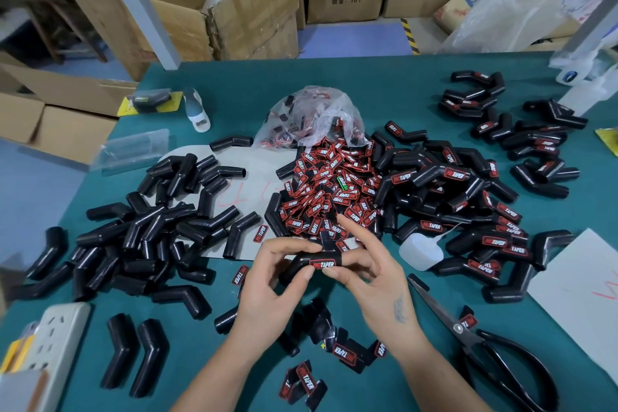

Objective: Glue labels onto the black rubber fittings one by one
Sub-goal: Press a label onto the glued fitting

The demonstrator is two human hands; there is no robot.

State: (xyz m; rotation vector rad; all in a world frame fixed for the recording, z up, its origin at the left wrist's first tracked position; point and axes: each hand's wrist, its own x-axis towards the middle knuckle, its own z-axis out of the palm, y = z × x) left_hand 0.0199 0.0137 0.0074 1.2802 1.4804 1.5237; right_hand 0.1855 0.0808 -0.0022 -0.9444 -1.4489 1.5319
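Loose labels [302, 381]: lying nearest on the bench [207, 361].
Left hand [267, 281]: fingers curled, pinching the fitting [301, 264].
Right hand [371, 274]: thumb and fingers pressing its label [321, 264].

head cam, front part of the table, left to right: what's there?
White power strip → pair of bare black rubber elbow fittings → left hand → right hand → black-handled scissors → white paper sheet.

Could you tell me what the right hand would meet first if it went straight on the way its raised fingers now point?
Probably the heap of loose labels: the right hand holds the fitting, its raised fingers aimed up-left. Depth is unclear, so they might pass above it.
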